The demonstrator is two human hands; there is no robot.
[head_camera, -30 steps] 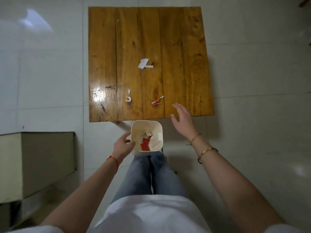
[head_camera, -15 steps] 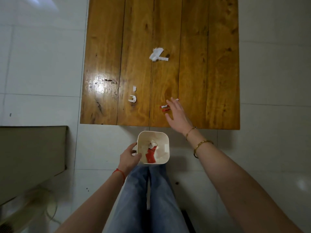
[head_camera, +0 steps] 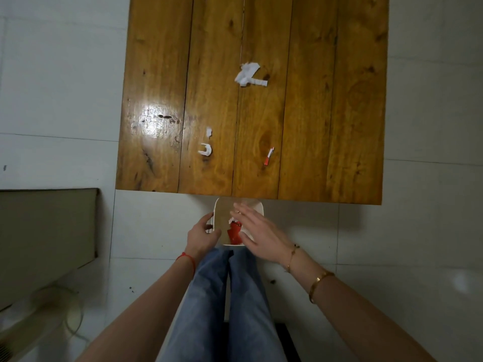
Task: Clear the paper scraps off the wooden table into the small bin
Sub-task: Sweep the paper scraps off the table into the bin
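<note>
The wooden table [head_camera: 326,126] carries a crumpled white scrap [head_camera: 249,74] near its middle. Closer to me lie a tiny white bit [head_camera: 209,131], a curled white scrap [head_camera: 206,150] and a red-and-white strip [head_camera: 269,156]. The small white bin [head_camera: 220,212] sits just below the table's near edge, with red paper [head_camera: 235,235] and white bits inside. My left hand [head_camera: 202,235] grips the bin's left rim. My right hand [head_camera: 257,231] hovers over the bin's right half, fingers spread, nothing visible in it.
A beige box-like piece of furniture [head_camera: 47,231] stands on the tiled floor to the left, with a pale cable [head_camera: 73,314] below it. My jeans-clad legs [head_camera: 235,296] are under the bin. White tiles [head_camera: 431,231] surround the table.
My right hand reached to the red-and-white scraps on the table, then drew back over the bin. One strip is left where two pieces lay. The view has moved nearer the table.
</note>
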